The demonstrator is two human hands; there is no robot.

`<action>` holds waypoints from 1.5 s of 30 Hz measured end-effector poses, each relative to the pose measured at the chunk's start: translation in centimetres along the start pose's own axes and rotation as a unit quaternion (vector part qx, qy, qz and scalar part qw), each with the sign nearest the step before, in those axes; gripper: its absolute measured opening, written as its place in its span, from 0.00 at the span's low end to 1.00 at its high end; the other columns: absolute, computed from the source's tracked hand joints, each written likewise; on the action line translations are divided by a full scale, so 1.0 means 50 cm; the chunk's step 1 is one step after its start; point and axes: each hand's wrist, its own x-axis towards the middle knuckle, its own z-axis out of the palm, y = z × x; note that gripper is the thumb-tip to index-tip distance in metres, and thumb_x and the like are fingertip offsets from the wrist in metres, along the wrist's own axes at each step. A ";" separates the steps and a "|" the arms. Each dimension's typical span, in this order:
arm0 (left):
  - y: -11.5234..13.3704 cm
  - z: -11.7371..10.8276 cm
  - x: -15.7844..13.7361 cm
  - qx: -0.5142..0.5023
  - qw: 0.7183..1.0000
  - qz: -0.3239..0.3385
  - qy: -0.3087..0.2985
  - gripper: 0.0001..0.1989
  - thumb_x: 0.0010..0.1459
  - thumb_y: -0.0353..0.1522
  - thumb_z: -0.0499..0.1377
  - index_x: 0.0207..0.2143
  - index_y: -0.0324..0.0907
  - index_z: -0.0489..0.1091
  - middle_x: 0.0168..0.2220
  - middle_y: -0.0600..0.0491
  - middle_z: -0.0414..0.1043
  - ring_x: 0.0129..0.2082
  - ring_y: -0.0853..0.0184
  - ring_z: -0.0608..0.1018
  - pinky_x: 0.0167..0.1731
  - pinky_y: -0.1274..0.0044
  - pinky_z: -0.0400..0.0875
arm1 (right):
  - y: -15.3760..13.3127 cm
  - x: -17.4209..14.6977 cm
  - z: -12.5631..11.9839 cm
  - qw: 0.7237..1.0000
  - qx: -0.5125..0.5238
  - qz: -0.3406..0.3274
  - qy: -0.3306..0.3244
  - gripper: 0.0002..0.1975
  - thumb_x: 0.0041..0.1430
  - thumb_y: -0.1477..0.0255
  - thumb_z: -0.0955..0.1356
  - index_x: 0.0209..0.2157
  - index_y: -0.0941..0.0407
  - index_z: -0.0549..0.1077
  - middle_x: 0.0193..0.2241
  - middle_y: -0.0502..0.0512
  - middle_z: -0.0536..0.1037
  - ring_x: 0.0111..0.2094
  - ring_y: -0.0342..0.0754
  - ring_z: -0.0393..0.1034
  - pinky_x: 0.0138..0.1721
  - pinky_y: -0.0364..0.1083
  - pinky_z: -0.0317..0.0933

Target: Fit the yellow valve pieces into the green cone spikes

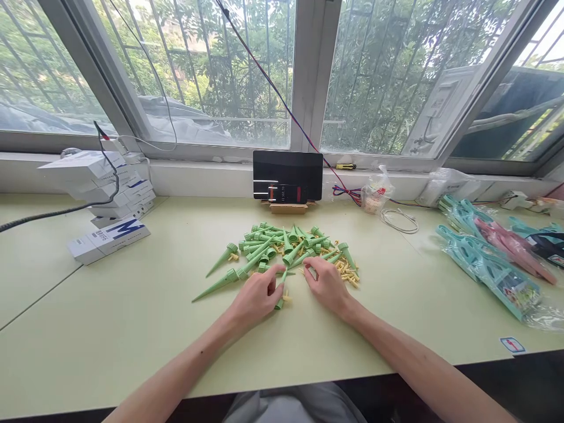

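"What do your hands have right now?"

"Your left hand (259, 292) is narrow, thumb and finger closed around one green spike (279, 305), its wide end toward you and its thin tip pointing to the far side. Your right hand (328, 282) is curled at the near edge of the pile; whether its fingertips pinch anything small, I cannot tell."

"Why that grip?"

"Probably because the thin shaft suits a pinch and leaves the wide end uncovered."

"And the layout?"

"The green spikes (288, 244) heap just beyond your hands on the worktop (132, 329), with most yellow pieces (348, 273) gathered at the right, likely so both kinds lie within reach. The black screen (288, 170) leans at the far side on a brown stand (288, 208), which seems to keep it upright."

"How many of each?"

"Two hands, one spike in your left, two more jutting out left of the heap. The rest overlap too much to count, as do the yellow pieces. One screen, one stand, one loose white box (110, 241) at the left, one coiled white cable (399, 220) at the far right."
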 end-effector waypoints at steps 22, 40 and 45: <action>0.000 -0.004 0.000 -0.023 0.989 0.074 0.124 0.09 0.66 0.37 0.56 0.39 0.42 0.72 0.27 0.56 0.67 0.23 0.72 0.64 0.26 0.79 0.62 | 0.000 -0.006 0.007 0.993 0.080 -0.089 -0.008 0.09 0.69 0.74 0.63 0.47 0.54 0.71 0.42 0.56 0.76 0.33 0.46 0.72 0.32 0.44 0.67; 0.003 -0.004 0.000 -0.056 0.981 0.146 0.117 0.11 0.68 0.32 0.53 0.35 0.41 0.73 0.28 0.55 0.65 0.24 0.72 0.63 0.24 0.79 0.59 | -0.019 -0.010 0.005 0.969 0.186 -0.165 0.010 0.10 0.69 0.72 0.64 0.50 0.52 0.71 0.43 0.58 0.74 0.41 0.48 0.73 0.41 0.47 0.74; 0.011 -0.006 -0.001 -0.067 0.981 0.128 0.131 0.12 0.68 0.33 0.53 0.31 0.41 0.72 0.26 0.55 0.63 0.24 0.71 0.63 0.24 0.78 0.58 | -0.029 -0.011 -0.007 0.970 0.220 -0.101 -0.034 0.07 0.68 0.70 0.66 0.46 0.52 0.73 0.42 0.57 0.76 0.39 0.48 0.74 0.42 0.49 0.73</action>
